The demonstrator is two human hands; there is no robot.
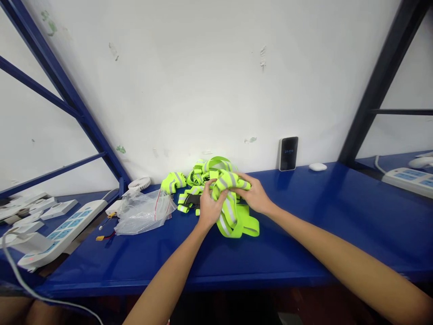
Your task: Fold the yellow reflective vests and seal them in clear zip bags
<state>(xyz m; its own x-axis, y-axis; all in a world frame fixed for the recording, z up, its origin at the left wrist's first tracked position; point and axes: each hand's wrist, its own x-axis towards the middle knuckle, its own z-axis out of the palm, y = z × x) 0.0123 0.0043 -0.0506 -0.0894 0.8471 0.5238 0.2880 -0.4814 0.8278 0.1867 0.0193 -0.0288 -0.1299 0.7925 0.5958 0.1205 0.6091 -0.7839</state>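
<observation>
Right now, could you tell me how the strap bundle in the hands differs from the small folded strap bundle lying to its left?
The held bundle is bigger and loose, with loops trailing onto the blue shelf; the small bundle is compact. The held one is gripped by the left hand and right hand; the small one lies untouched. Both are neon yellow with grey reflective stripes.

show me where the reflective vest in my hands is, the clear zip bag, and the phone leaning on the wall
reflective vest [233, 216], head view, on the hanging yellow strap with grey stripe.
clear zip bag [144, 212], head view, on its crumpled middle.
phone [288, 154], head view, on the dark screen.
</observation>
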